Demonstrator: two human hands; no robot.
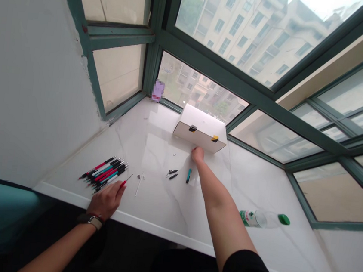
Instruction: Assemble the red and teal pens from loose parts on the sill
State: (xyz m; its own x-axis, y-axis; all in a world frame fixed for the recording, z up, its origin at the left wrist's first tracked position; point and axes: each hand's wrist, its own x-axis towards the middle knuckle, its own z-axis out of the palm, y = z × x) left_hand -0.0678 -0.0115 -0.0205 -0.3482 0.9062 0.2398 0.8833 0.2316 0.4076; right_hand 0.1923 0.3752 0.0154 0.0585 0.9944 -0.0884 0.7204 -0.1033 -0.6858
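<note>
My left hand [106, 199] is closed around a red pen part [123, 184] with a thin rod sticking out of its end. It rests near the counter's front edge, beside a pile of red, black, white and teal pens [108, 172]. My right hand [197, 154] reaches far forward, its fingers closed low at the front of a white box [202, 127]; whatever they hold is hidden. A teal and black pen piece [188, 175] lies just below that hand. Small black pen parts [172, 174] lie to its left. A thin white stick [138, 185] is right of my left hand.
A clear plastic bottle with a green cap [263, 219] lies on its side, right of my right forearm. A purple packet [157, 91] stands in the window corner. Green window frames [208, 67] border the white marbled counter [161, 205] at the back, and a wall [39, 73] rises at left.
</note>
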